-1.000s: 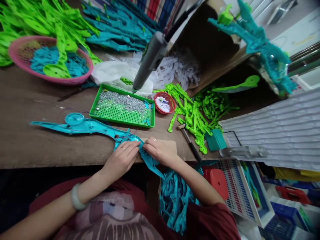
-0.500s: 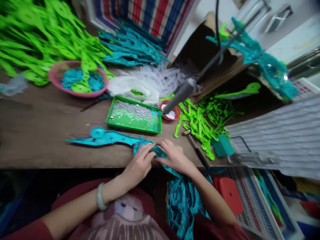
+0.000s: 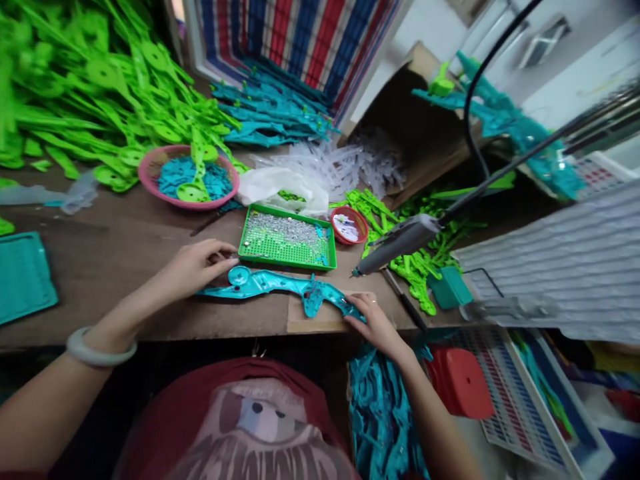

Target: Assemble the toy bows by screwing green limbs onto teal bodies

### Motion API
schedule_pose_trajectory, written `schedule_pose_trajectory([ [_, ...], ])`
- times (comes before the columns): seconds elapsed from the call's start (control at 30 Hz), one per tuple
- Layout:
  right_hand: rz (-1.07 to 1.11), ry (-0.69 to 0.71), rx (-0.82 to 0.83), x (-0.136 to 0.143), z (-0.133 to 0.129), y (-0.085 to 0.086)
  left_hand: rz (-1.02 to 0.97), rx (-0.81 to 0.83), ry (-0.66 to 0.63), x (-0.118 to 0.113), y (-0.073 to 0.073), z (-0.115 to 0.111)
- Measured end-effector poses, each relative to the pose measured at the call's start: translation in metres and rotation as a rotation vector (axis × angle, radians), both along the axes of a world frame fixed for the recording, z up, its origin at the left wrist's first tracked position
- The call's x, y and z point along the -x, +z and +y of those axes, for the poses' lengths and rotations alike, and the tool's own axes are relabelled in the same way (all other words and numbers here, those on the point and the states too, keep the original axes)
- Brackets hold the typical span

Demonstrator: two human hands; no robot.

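Observation:
A long teal plastic shell (image 3: 270,281), shaped like half of a toy bow, lies across the front of the bench. A small teal cross piece sits on it right of its middle. Around the shell's right end, my right hand (image 3: 374,325) is closed, fingers on top. My left hand (image 3: 206,265) hovers by the shell's left end, at the near left corner of a green tray (image 3: 327,260) of small metal parts. Its thumb and fingertips are pinched together; whether anything small is between them is hidden. A grey electric screwdriver (image 3: 400,243) hangs tip-down above the shell's right side.
A pink bowl (image 3: 145,177) of teal pieces and a red bowl (image 3: 364,235) of white pieces flank the tray. Lime plastic parts (image 3: 100,87) heap at the left. A hammer (image 3: 407,300) lies right of my right hand. More teal shells (image 3: 383,413) fill a box below the edge.
My left hand has left the shell's middle and moved left to the tray corner. My right hand has shifted right along the shell. The screwdriver hangs lower and further right in view.

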State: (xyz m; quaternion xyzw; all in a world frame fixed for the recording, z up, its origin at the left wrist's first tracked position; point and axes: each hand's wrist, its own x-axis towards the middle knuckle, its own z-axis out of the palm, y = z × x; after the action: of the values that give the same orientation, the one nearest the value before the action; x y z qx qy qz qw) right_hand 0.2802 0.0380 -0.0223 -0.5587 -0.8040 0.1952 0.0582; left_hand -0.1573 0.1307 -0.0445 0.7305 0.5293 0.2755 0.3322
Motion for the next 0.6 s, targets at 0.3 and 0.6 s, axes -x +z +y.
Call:
schedule_pose_trajectory([
  [0.3, -0.024, 0.071, -0.325, 0.057, 0.007, 0.016, -0.278, 0.109, 0.314, -0.022, 0.024, -0.016],
  [0.6, -0.326, 0.443, -0.395, 0.083, 0.054, 0.024, -0.123, -0.410, 0.112, -0.035, -0.057, -0.027],
])
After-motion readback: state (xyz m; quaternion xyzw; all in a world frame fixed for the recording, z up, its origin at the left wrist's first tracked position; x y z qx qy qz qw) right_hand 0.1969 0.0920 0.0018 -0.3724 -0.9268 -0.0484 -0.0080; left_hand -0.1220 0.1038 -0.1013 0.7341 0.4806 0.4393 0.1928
